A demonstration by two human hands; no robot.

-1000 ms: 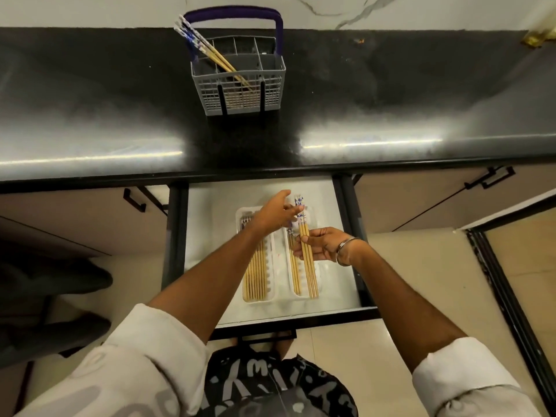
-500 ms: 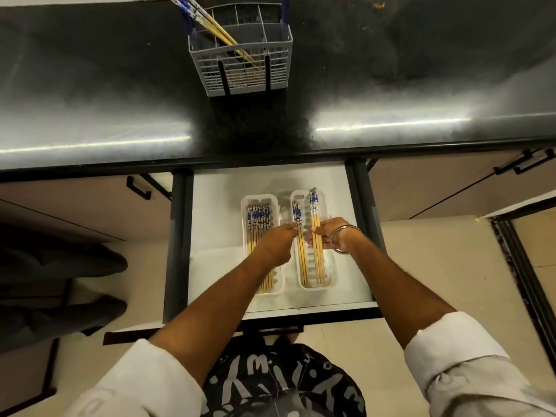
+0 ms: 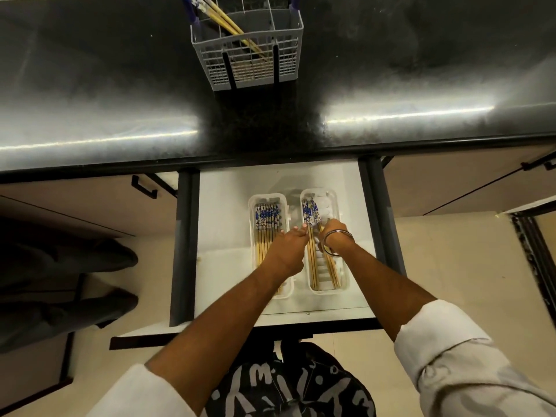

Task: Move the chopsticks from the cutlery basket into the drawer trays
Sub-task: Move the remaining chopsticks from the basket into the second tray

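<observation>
A grey cutlery basket (image 3: pixel 246 52) stands on the black counter with a few blue-topped chopsticks (image 3: pixel 222 18) leaning in its left corner. Below it the white drawer (image 3: pixel 222 224) is pulled out. It holds a left tray (image 3: pixel 252 206) with several chopsticks (image 3: pixel 266 218) and a right tray (image 3: pixel 334 203) with a few chopsticks (image 3: pixel 310 210). My right hand (image 3: pixel 334 233), wearing a bangle, bends down into the right tray and holds a slanted pair of chopsticks (image 3: pixel 332 272). My left hand (image 3: pixel 288 248) reaches across from the left tray, its fingertips touching the chopsticks in the right tray.
The glossy black counter (image 3: pixel 391 70) overhangs the drawer's back. Dark drawer rails (image 3: pixel 185 236) run along both sides. Cabinet doors with black handles (image 3: pixel 144 188) flank the drawer. A dark bulky shape (image 3: pixel 60 266) lies on the floor at left.
Both hands have sunk lower into the right tray, and the held pair now lies nearly flat in it. The view has tilted down, so the basket sits at the top edge.
</observation>
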